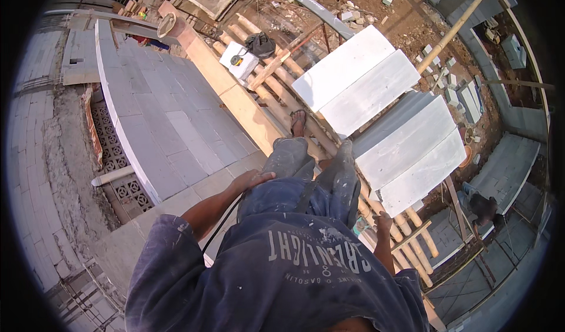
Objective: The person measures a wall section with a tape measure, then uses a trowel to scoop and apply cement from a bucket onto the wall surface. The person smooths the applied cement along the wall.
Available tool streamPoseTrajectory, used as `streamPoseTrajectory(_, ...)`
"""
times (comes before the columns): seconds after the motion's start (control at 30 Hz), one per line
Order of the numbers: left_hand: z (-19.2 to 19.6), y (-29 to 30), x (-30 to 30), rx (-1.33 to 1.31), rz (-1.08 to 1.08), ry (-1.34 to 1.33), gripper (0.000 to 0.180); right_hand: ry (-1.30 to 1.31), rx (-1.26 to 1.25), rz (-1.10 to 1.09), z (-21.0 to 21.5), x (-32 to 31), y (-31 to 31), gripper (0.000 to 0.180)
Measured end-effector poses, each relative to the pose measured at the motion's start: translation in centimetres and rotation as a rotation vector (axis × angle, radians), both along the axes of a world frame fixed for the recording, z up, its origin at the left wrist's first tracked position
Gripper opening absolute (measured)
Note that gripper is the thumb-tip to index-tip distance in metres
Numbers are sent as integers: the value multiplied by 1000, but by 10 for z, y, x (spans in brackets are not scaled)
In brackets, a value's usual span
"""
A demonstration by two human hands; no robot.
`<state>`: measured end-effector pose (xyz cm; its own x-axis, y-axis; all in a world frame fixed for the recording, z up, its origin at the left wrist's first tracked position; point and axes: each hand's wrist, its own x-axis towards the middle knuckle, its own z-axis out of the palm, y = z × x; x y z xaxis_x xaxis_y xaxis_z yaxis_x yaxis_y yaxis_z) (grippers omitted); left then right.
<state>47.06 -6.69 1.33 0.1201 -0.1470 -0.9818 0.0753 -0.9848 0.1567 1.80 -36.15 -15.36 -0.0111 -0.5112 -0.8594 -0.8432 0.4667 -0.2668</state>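
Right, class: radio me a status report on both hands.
Left hand resting on thigh, empty. Right hand gripping bamboo pole. White blocks stacked ahead.

daylight, bright & even | white blocks [376, 97] near blown out, glare on tops | soft shadows just below blocks, under bamboo | heavy fisheye bend + black vignette far from blocks | centre sharp, rim soft
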Motion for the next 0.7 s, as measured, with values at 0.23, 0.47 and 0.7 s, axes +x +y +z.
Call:
streamPoseTrajectory(0.23,-29,34,23,-269,-100,-550,60,-249,-178,-144,36,193,-158,47)
streamPoseTrajectory(0.47,-148,30,181,-506,72,-955,33,-372,-225,195,68,354,-96,41)
streamPoseTrajectory(0.7,-330,43,424,-79,356,-901,24,47,280,372,37,407,83,50)
